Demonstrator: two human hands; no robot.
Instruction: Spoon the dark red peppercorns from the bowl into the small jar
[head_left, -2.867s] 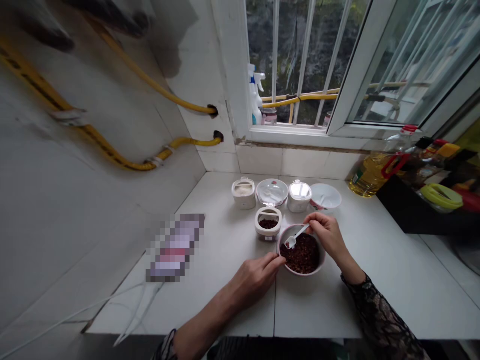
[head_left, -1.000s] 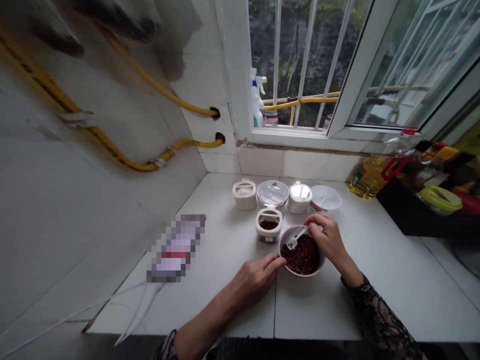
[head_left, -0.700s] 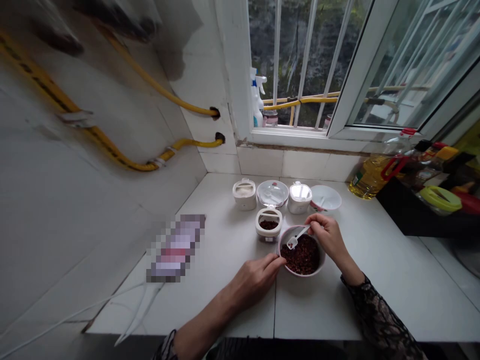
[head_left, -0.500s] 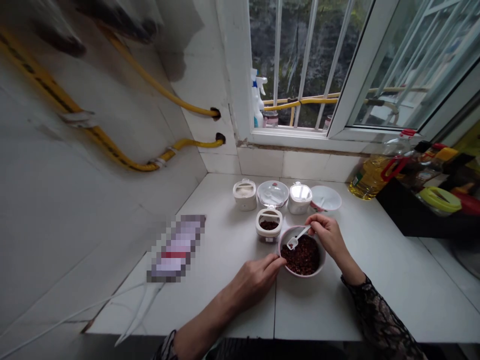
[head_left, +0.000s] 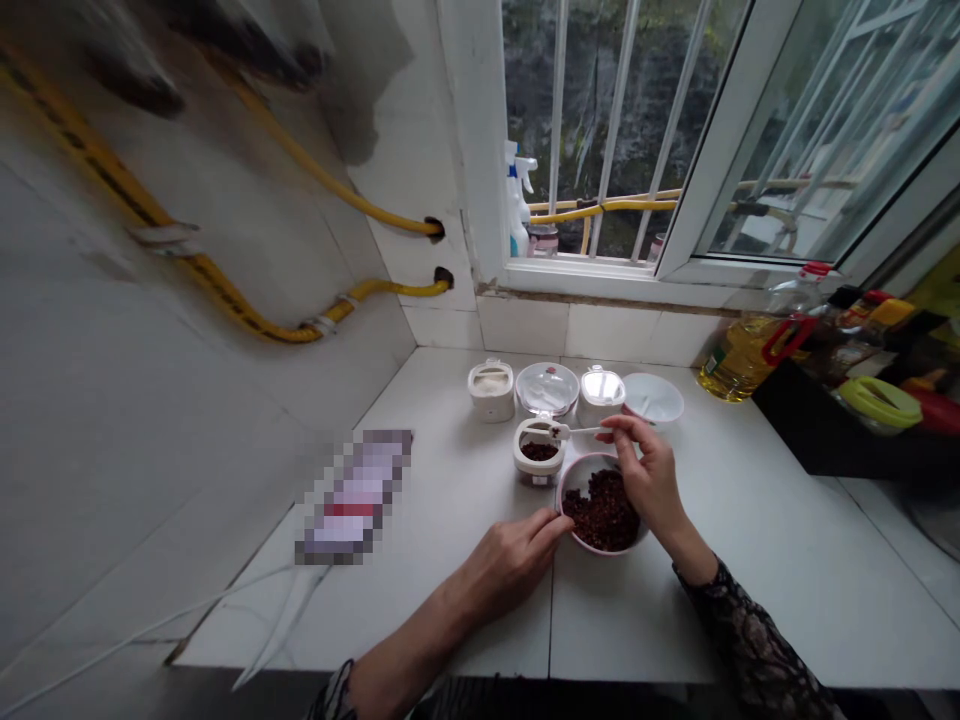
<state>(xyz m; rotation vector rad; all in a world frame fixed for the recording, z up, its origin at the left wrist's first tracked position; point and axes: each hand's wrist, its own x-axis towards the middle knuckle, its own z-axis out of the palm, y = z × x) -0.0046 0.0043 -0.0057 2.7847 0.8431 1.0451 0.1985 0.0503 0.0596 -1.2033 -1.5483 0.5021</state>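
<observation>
Now, R hand [head_left: 646, 478] pinches spoon [head_left: 570, 432] over part-filled jar [head_left: 538, 464], L hand [head_left: 514, 555] grips bowl [head_left: 600, 548] w/ red flakes [head_left: 604, 505]

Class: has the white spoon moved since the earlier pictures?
Yes. The white spoon, held by the right hand, has left the pink bowl and now sits over the small open jar.

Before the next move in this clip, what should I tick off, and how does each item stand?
1. White spoon loaded: ok, dark bits in its scoop.
2. Scoop over the open jar: ok, above its far rim.
3. Right hand grip on the handle: ok, pinched in fingertips.
4. Left hand steadying the pink bowl: ok, fingertips at its rim.
5. Room left in the jar: cannot tell.
</observation>
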